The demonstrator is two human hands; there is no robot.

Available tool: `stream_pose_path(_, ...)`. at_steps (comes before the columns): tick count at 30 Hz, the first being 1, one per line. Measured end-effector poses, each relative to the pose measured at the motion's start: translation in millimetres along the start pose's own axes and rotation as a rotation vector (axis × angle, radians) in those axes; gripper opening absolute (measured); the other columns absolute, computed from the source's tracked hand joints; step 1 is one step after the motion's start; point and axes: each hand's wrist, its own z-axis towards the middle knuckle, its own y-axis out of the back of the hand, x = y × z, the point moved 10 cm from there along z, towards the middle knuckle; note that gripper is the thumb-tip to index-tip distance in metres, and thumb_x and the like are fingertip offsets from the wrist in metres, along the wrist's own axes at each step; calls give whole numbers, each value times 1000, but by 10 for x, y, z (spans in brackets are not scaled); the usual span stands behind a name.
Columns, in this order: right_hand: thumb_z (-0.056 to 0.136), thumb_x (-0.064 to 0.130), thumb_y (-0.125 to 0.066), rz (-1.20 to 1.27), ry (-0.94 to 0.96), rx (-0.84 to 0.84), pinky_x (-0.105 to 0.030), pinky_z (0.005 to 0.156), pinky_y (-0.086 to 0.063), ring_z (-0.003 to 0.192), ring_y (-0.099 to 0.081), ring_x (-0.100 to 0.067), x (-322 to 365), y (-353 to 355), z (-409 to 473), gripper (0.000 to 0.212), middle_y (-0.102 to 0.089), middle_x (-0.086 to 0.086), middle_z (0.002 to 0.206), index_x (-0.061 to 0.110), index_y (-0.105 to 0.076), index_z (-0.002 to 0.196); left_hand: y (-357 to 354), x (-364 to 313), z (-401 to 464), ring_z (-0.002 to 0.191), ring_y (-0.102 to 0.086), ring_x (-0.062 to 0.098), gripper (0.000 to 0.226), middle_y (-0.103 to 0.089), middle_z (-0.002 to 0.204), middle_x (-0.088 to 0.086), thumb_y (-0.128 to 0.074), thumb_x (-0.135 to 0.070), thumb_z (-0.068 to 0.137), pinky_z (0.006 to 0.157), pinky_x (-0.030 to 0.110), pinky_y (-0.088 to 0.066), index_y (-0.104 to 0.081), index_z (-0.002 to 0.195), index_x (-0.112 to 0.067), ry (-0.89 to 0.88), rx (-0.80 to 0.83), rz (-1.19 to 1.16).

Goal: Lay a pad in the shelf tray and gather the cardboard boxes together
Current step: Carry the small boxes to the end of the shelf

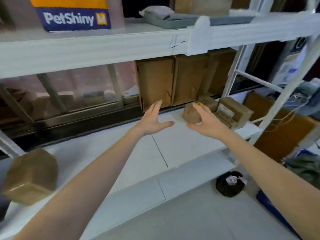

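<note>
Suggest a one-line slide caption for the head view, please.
Both open hands, left hand and right hand, reach toward small cardboard boxes on the white shelf.

"petshiny" on top-shelf bag (72,16)

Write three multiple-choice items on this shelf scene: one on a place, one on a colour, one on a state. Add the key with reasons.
1. Where does the taped box nearest the camera sit?
A. left end of the lower shelf
B. upper shelf
C. floor

2. What colour is the band behind the PetShiny bag lettering?
A. green
B. dark blue
C. red

3. How are the left hand and right hand?
A. both open, holding nothing
B. both fists
C. carrying a tray

Key: A, it rests on the shelf board at far left; B, white letters on blue; A, fingers spread and nothing held.
</note>
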Motion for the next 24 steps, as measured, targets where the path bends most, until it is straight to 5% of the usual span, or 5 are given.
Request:
stream_pose_path(10, 83, 32, -66, 39, -98, -118, -32, 111, -25, 143, -20, -24, -1507, 853, -95, 82, -21, -6, 154, 18, -20, 148, -1100, -1003, 888, 147, -7, 18, 103, -4, 160, 2, -68, -49, 79, 119, 34, -14, -3, 151, -15, -107, 95, 23)
stream_pose_path(18, 72, 55, -61, 31, -130, -83, -52, 112, -30, 145, -16, -24, -2345, 1086, 445, 88, -22, -3, 154, 31, -19, 146, -1656, -1225, 1771, 147, -5, 16, 103, 1, 160, -5, -67, -52, 78, 118, 40, -17, -1, 151, -23, -93, 158, -11)
stream_pose_path(24, 83, 37, -63, -37, -145, -34, -39, 109, -28, 141, -22, -25, -2819, 1356, 1097, 78, -27, -3, 152, 25, -19, 146, -1955, -1274, 2563, 147, -5, 17, 104, 4, 159, -10, -66, -57, 76, 118, 43, -18, 0, 150, -29, -42, 181, -54)
